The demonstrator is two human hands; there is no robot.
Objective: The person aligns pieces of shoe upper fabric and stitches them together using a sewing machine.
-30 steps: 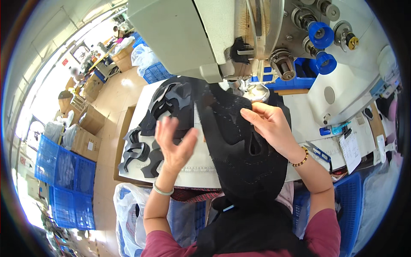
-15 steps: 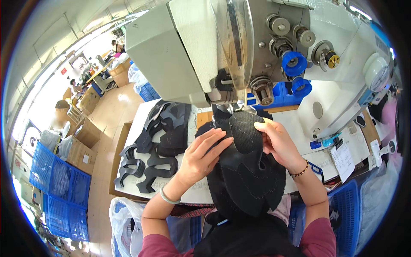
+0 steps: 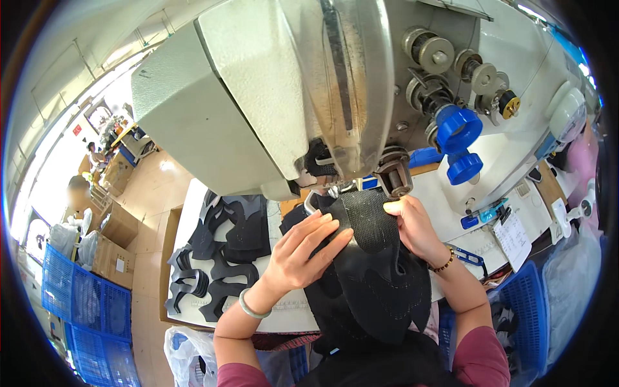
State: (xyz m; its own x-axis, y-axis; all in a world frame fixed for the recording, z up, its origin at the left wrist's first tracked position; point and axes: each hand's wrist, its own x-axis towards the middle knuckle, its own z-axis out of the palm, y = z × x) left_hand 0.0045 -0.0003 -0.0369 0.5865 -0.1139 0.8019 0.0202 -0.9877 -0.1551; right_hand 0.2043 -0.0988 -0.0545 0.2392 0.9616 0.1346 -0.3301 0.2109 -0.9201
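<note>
A black shoe upper with a mesh panel lies under the needle area of the sewing machine, its layered lower part hanging toward my lap. My left hand rests on its left side, fingers stretched out and lying flat; its thumb is hidden. At the right edge of the mesh, my right hand pinches the upper between thumb and fingers, the fingers partly hidden behind it. The needle tip cannot be made out behind the machine head.
Stacks of black cut pieces lie left on the white table. Right are a blue thread snipper, a paper sheet and a blue basket. Blue crates and cartons stand on the left floor; people sit farther back.
The view has shifted closer to the machine, so its head looks larger and lower. Both hands keep about the same places on the shoe upper, which has turned slightly.
</note>
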